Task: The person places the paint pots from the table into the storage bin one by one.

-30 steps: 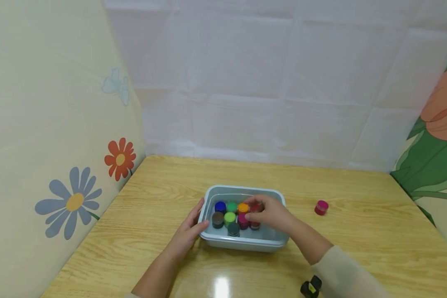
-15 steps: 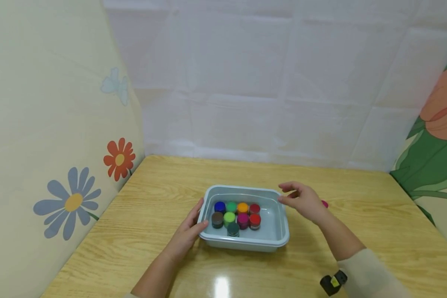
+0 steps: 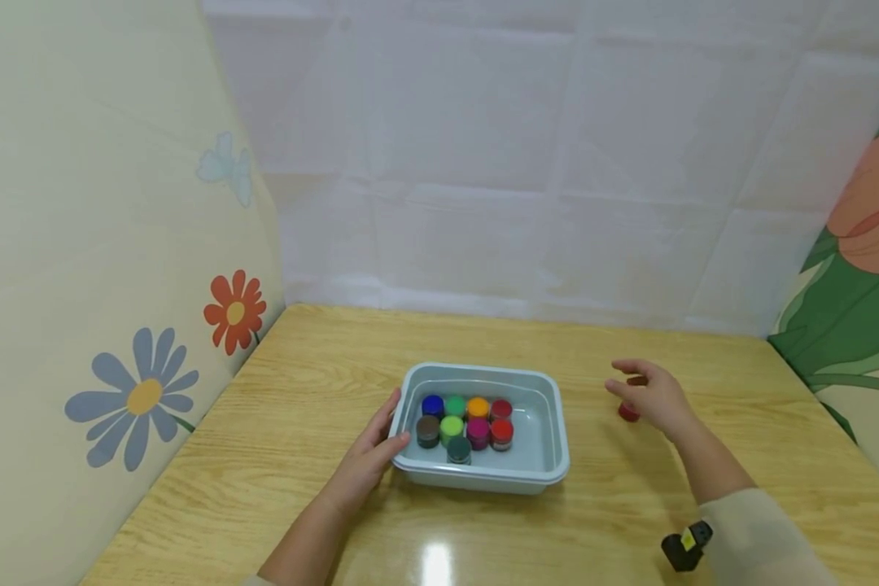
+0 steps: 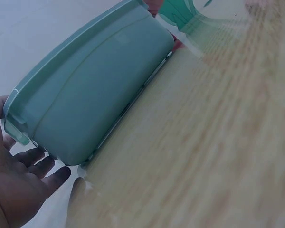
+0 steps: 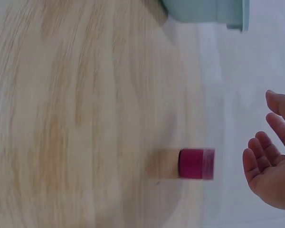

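Observation:
A pale blue-green plastic tub (image 3: 533,439) holds several small lidded paint jars, among them an orange jar (image 3: 478,408), a brown jar (image 3: 428,430) and a red jar (image 3: 501,433). My left hand (image 3: 365,461) grips the tub's left end, thumb at the rim and fingers along the outer wall; the left wrist view shows those fingers beneath the rim. To the right of the tub, my right hand (image 3: 658,399) hovers with loosely bent fingers, holding nothing. A magenta jar (image 5: 196,164) stands on the table close by that hand, partly hidden by it in the head view.
A wood-grain table (image 3: 352,350) carries everything. Behind it hangs a white sheet (image 3: 469,244). Flower-patterned cloth (image 3: 146,260) borders the left side and more of it the right. A small black device (image 3: 687,547) sits by the right sleeve.
My right hand has left the jars inside the tub and moved right, out over the rim to the lone jar on the table. The left hand and tub stay put.

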Demonstrator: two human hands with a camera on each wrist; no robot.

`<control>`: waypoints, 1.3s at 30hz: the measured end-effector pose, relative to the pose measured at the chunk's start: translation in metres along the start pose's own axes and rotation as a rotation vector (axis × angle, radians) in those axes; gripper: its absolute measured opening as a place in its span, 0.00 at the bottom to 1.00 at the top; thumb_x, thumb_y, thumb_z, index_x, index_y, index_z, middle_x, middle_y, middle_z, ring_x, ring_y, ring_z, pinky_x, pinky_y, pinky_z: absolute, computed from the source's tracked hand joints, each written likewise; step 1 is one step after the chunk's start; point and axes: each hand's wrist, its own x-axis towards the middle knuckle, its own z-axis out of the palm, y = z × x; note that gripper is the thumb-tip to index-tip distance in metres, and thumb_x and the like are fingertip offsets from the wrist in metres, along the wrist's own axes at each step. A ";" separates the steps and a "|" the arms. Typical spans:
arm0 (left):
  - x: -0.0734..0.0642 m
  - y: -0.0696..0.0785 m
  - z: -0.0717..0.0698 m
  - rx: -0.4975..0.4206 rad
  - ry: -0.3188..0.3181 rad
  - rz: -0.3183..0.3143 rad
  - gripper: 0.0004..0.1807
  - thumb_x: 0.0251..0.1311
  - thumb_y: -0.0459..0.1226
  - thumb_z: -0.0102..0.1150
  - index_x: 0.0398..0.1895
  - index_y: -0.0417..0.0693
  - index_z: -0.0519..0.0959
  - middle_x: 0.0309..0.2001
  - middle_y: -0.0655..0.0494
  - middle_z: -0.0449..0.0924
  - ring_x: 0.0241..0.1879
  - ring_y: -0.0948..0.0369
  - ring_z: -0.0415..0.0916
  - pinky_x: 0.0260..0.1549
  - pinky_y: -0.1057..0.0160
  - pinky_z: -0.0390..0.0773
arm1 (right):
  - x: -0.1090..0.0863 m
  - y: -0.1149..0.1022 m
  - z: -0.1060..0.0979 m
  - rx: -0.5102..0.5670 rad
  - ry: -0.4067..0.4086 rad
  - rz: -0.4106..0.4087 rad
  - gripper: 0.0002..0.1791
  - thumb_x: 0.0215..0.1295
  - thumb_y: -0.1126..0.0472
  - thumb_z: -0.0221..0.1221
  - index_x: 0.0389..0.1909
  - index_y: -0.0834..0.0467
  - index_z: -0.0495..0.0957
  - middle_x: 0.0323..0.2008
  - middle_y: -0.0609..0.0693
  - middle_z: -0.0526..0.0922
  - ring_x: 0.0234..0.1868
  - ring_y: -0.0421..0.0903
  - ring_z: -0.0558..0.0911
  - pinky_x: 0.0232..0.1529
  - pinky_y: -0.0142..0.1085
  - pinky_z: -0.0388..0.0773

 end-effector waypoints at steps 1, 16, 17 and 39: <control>0.000 0.000 0.000 0.000 -0.001 0.000 0.37 0.70 0.38 0.49 0.79 0.56 0.49 0.76 0.38 0.51 0.76 0.43 0.49 0.72 0.41 0.54 | 0.000 0.003 -0.001 -0.001 0.002 0.005 0.34 0.69 0.48 0.58 0.68 0.65 0.66 0.66 0.68 0.67 0.63 0.64 0.70 0.49 0.42 0.81; 0.003 -0.003 -0.001 -0.009 -0.002 0.003 0.37 0.70 0.38 0.49 0.79 0.57 0.49 0.76 0.39 0.52 0.76 0.43 0.49 0.72 0.41 0.54 | 0.003 0.040 -0.008 -0.057 -0.001 0.057 0.34 0.70 0.52 0.57 0.69 0.68 0.61 0.68 0.72 0.62 0.65 0.69 0.66 0.59 0.57 0.73; 0.003 -0.003 -0.001 -0.008 0.000 0.001 0.37 0.70 0.38 0.49 0.79 0.57 0.49 0.76 0.39 0.52 0.76 0.43 0.49 0.72 0.41 0.53 | 0.003 0.041 -0.008 -0.055 -0.001 0.061 0.35 0.70 0.53 0.57 0.69 0.69 0.61 0.68 0.72 0.63 0.64 0.69 0.67 0.59 0.57 0.73; -0.001 -0.001 -0.001 0.000 0.003 -0.002 0.36 0.69 0.39 0.50 0.78 0.58 0.50 0.76 0.38 0.52 0.76 0.42 0.49 0.72 0.40 0.54 | 0.006 0.051 -0.003 -0.076 0.001 0.087 0.34 0.66 0.55 0.61 0.65 0.72 0.66 0.54 0.74 0.75 0.55 0.65 0.76 0.41 0.34 0.78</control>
